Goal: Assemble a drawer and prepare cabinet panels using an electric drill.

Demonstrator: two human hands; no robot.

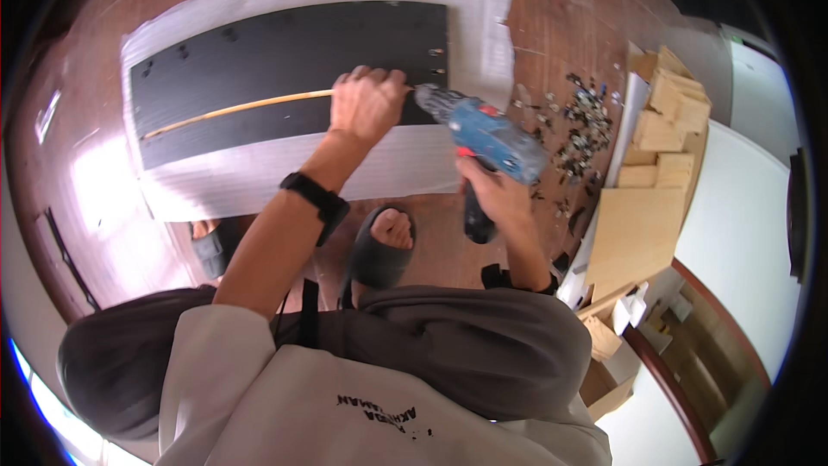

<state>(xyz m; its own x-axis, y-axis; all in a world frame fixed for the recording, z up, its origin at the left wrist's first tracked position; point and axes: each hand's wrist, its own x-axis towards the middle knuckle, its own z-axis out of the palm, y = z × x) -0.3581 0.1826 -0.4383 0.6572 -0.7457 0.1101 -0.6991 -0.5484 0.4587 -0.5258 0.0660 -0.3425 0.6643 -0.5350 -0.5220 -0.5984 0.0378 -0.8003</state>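
A dark board [285, 52] lies on a white foam sheet [285, 181], with a thin yellow strip [250, 106] running lengthwise along it. My left hand [369, 105] rests over the board at the strip's right end, its fingers closed; what they pinch is too small to make out. My right hand [492, 194] grips the handle of a blue and black cordless drill [498, 140]. The drill's chuck points left, and its tip is close to my left fingertips. Small fittings [437, 53] sit near the board's right end.
Loose screws and fittings [588, 116] are scattered on the wooden floor right of the foam. Beyond them, wooden boards and blocks [642, 224] are piled beside a white panel [733, 216]. My sandalled foot [388, 237] is just below the foam's near edge.
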